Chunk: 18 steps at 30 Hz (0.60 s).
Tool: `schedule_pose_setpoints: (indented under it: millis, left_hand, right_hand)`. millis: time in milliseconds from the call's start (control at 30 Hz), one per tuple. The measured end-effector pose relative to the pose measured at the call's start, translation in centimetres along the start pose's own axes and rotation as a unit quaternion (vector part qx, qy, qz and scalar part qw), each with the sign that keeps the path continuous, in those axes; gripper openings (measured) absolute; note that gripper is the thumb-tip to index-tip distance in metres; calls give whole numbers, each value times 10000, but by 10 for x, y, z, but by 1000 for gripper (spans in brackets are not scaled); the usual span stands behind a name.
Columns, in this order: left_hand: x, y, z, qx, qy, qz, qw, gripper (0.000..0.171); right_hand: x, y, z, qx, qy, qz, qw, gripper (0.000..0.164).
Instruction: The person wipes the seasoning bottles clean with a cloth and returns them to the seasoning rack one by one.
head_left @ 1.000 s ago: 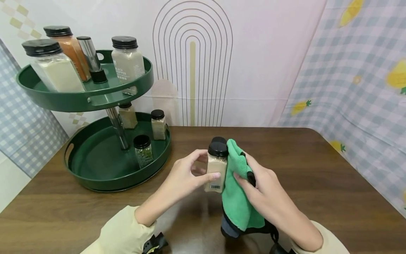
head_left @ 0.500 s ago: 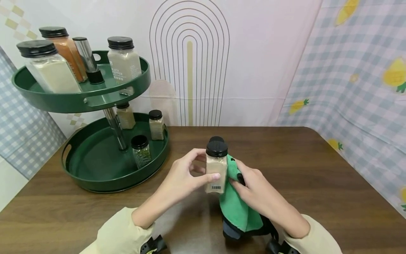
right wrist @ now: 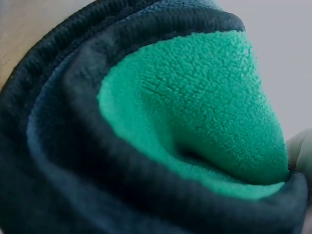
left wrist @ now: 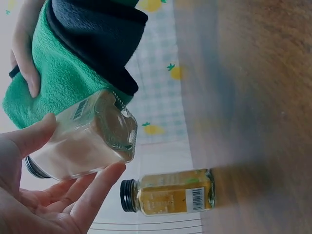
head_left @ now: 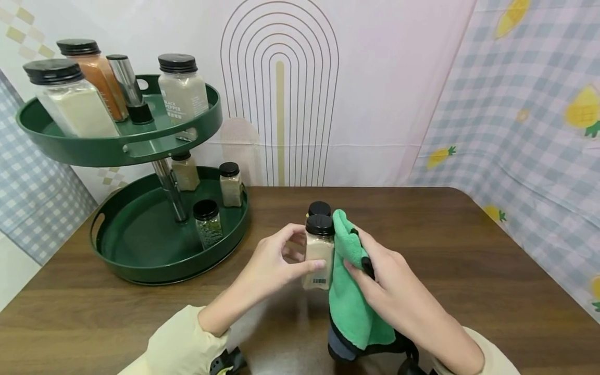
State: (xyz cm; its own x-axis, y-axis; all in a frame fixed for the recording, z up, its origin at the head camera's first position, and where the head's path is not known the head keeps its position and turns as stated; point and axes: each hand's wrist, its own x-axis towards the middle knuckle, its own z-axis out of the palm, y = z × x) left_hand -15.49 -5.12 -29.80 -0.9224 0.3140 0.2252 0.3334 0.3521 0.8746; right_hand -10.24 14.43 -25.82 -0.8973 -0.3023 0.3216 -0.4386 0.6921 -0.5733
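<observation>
My left hand (head_left: 276,260) pinches a small clear spice jar (head_left: 319,255) between thumb and fingers. The jar has a black lid, pale beige powder inside and a barcode low on its side; in the left wrist view its glass base (left wrist: 117,126) shows, raised off the table. In my right hand (head_left: 394,281) is a green cloth (head_left: 351,297) with black edging and a dark blue back, held against the jar's right side. Green cloth (right wrist: 204,92) fills most of the right wrist view. Behind the held jar stands another jar (left wrist: 175,192) with yellow contents, mostly hidden in the head view.
A two-tier green turntable rack (head_left: 173,273) stands at left. On its upper tray (head_left: 159,148) are large black-lidded jars, including a black pepper jar (head_left: 184,99), and a silver cylinder (head_left: 128,86). Several small jars, one with green flakes (head_left: 208,229), sit on the lower tray.
The right hand and cloth slid down along the jar's side, then back up. The held jar dipped slightly toward me, uncovering more of the lid behind it.
</observation>
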Motion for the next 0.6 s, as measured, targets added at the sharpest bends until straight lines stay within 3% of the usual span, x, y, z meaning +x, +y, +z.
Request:
schedule_pose_setpoints:
  millis: [367,600]
  left_hand:
    - [-5,8,-2,-232,39,245,9994,47]
    - [-4,8,-3,-204,5,312,9993,47]
  right_hand:
    - [14,22,13,293,-846,505,9947,39]
    - [10,14,5,219,-665,405,9967,46]
